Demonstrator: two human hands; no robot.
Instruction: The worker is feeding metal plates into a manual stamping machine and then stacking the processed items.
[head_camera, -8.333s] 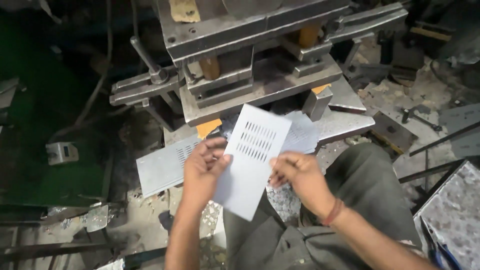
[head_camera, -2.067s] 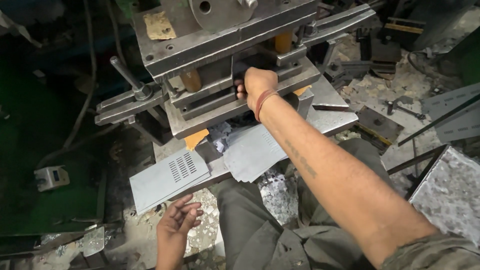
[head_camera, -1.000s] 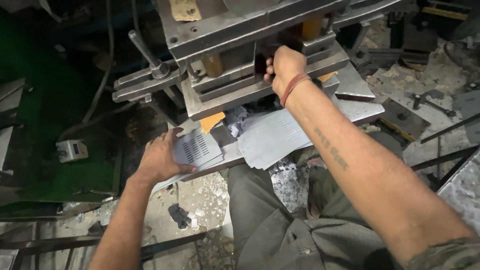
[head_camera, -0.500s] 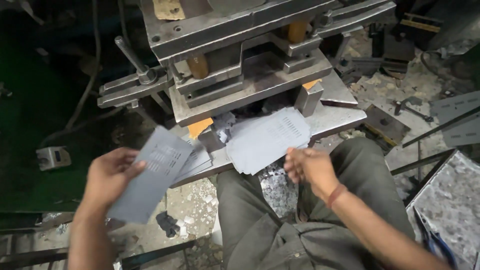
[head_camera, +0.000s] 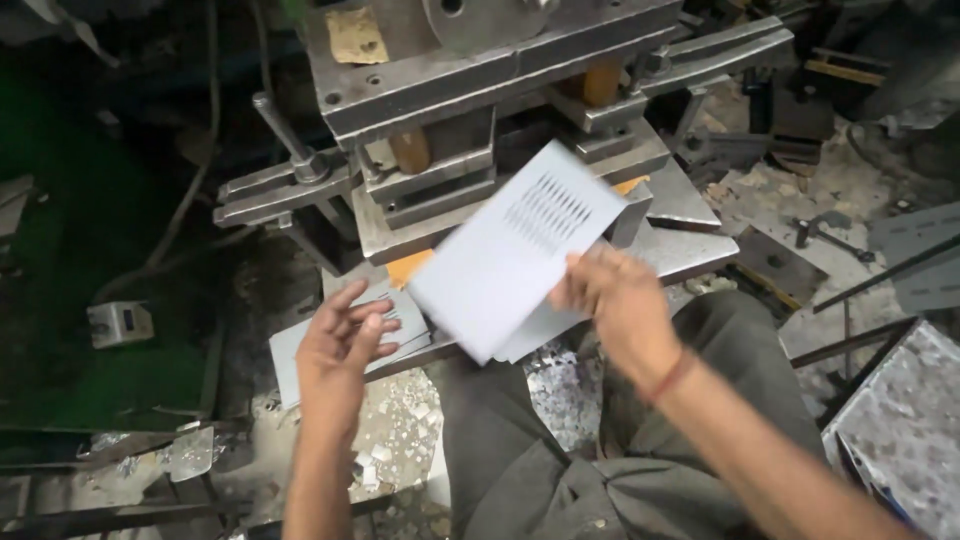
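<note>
My right hand (head_camera: 618, 300) grips a thin grey metal sheet (head_camera: 515, 250) with a patch of punched slots, holding it tilted in front of the press (head_camera: 480, 90). My left hand (head_camera: 340, 345) hovers open just left of that sheet, fingers spread, over a stack of slotted sheets (head_camera: 300, 350) on the press's lower plate. Another sheet lies under the held one on the bed plate (head_camera: 690, 250). My lap in grey trousers (head_camera: 560, 460) is below.
A lever handle (head_camera: 280, 130) sticks out left of the press. Metal scraps (head_camera: 390, 440) litter the floor between my knees. A small grey switch box (head_camera: 120, 322) lies at left. A perforated metal panel (head_camera: 900, 420) leans at lower right; bars and tools lie at right.
My right hand has picked up a slotted sheet and raised it toward the press. My left hand let go of its sheet onto the left stack and now hovers open.
</note>
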